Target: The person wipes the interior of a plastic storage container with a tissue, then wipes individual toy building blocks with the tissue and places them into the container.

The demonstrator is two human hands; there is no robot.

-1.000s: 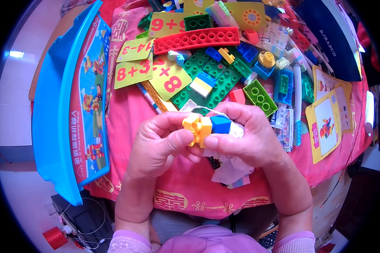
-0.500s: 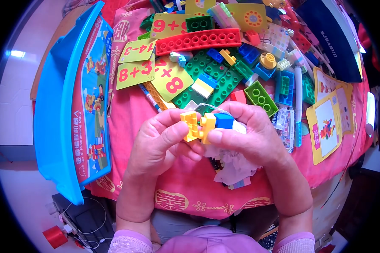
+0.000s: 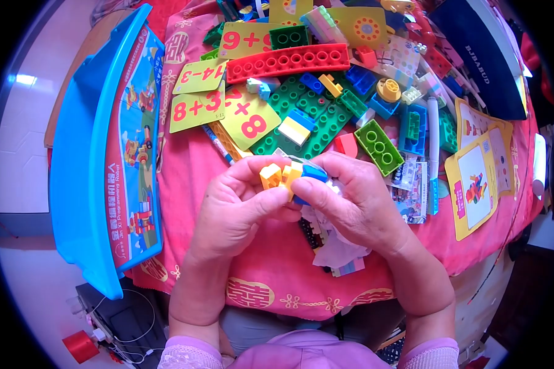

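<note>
Between my two hands, above the front of the table, are yellow building blocks (image 3: 271,176) and a blue block (image 3: 314,173). My left hand (image 3: 231,206) pinches the left yellow block between thumb and fingers. My right hand (image 3: 357,194) grips the blue block and the yellow piece beside it, its thumb lying across them. The yellow pieces meet in the middle, but my fingers hide how they join. Crumpled white tissue (image 3: 338,237) hangs below my right hand.
A green baseplate (image 3: 271,145) with loose blocks lies beyond my hands. Near it are a long red brick (image 3: 289,63) and number cards (image 3: 197,111). A blue tub (image 3: 83,166) stands left; picture cards (image 3: 474,190) and a dark box (image 3: 480,58) are right.
The yellow pieces have come closer together and turned between my hands. My right thumb has shifted left, further over the blocks.
</note>
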